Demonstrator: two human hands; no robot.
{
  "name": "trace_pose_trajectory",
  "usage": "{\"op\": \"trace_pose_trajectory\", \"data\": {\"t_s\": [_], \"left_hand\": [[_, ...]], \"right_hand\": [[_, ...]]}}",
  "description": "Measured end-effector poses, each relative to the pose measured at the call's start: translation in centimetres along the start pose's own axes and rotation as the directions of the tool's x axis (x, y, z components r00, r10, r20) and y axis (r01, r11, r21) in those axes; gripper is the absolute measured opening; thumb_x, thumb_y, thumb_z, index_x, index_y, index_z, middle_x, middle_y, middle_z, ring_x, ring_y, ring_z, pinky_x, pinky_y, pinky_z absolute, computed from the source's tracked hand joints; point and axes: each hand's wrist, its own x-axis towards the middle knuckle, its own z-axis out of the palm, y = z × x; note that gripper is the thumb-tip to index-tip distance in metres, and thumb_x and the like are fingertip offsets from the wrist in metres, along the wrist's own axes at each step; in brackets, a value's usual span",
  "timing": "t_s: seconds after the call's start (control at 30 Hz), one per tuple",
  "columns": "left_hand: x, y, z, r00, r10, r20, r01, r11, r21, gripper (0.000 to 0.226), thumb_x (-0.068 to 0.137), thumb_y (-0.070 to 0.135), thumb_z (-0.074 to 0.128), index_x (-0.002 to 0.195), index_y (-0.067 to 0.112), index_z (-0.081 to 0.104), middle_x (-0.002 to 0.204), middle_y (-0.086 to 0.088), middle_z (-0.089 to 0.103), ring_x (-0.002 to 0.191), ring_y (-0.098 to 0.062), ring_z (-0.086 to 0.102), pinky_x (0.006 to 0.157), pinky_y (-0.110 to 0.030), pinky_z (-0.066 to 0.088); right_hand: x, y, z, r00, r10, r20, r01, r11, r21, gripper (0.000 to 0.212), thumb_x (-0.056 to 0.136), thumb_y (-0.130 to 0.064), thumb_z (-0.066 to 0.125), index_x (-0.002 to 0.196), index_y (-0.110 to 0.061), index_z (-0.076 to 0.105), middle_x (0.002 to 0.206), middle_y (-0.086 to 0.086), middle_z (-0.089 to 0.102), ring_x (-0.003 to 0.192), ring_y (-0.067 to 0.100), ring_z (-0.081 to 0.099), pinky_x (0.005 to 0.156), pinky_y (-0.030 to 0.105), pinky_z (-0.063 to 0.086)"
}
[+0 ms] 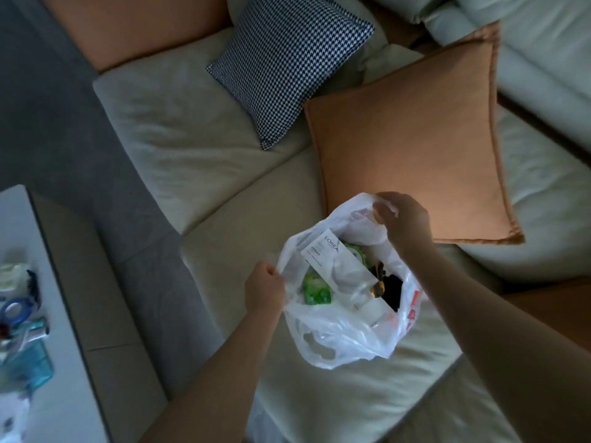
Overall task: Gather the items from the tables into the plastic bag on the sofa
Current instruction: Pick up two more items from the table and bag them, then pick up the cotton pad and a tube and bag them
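Holding the plastic bag [345, 334] open on the sofa [224, 203], left hand [264, 290] and right hand [403, 219] pinching opposite rims; white L'Oréal box [332, 260] and green packets [316, 290] inside

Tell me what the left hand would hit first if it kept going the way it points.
Probably the bag rim it already grips, then the white L'Oreal box just beyond the left hand; depth is unclear.

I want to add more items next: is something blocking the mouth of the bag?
Nothing visible covers it. The left hand and right hand hold the bag rim apart on the sofa. A white box inside leans across part of the opening.
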Motion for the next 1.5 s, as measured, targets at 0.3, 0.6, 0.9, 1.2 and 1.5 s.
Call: {"op": "trace_pose_trajectory", "data": {"t_s": [0.3,0.6,0.9,1.2,1.5], "left_hand": [[-1.3,-1.6,-3.0,0.972,0.031,0.232,-0.018,0.998,-0.057,0.026,0.085,0.007,0.061,0.111,0.01,0.058,0.108,-0.014,0.065,0.098,-0.035,0.065,0.087,-0.047,0.055],[-1.8,-6.7,-8.1,0.972,-0.037,0.234,0.003,0.989,0.145,0.046,0.089,0.028,0.058,0.132,0.013,0.051,0.131,-0.01,0.058,0.122,-0.025,0.054,0.1,-0.031,0.043],[-1.7,-17.0,-15.7,0.966,-0.185,0.18,0.184,0.983,0.022,0.033,0.089,0.03,0.06,0.115,0.01,0.063,0.12,-0.008,0.065,0.112,-0.022,0.06,0.097,-0.028,0.046],[-3.0,-29.0,-25.1,0.927,-0.348,0.143,0.356,0.934,-0.039,0.041,0.095,0.039,0.049,0.13,0.018,0.052,0.133,-0.001,0.056,0.122,-0.021,0.053,0.107,-0.031,0.041],[-3.8,-40.2,-32.7,0.879,-0.472,0.062,0.474,0.88,-0.022,0.04,0.096,0.043,0.043,0.126,0.019,0.052,0.135,0.002,0.055,0.125,-0.017,0.052,0.107,-0.029,0.039]], "right_hand": [[-3.4,-1.4,0.8,0.975,-0.142,0.169,0.204,0.87,-0.448,0.054,0.094,-0.026,0.049,0.144,-0.024,0.03,0.155,0.004,0.024,0.146,0.027,0.012,0.116,0.049,0.014],[-10.9,-6.7,7.5,0.804,-0.184,0.566,0.431,0.835,-0.341,0.044,0.096,-0.03,0.042,0.139,-0.022,0.039,0.142,0.001,0.048,0.129,0.021,0.045,0.111,0.039,0.031],[-18.7,-15.2,17.7,0.656,-0.202,0.727,0.55,0.788,-0.277,0.044,0.093,-0.036,0.044,0.134,-0.021,0.044,0.131,0.004,0.056,0.119,0.026,0.053,0.101,0.036,0.041],[-25.5,-24.3,27.3,0.484,-0.217,0.848,0.732,0.632,-0.256,0.047,0.095,-0.041,0.039,0.138,-0.021,0.038,0.133,0.002,0.053,0.122,0.021,0.05,0.102,0.032,0.038],[-32.8,-30.7,36.3,0.322,-0.277,0.905,0.841,0.523,-0.139,0.045,0.093,-0.046,0.041,0.134,-0.026,0.045,0.127,-0.001,0.059,0.119,0.019,0.052,0.098,0.03,0.039]]}}
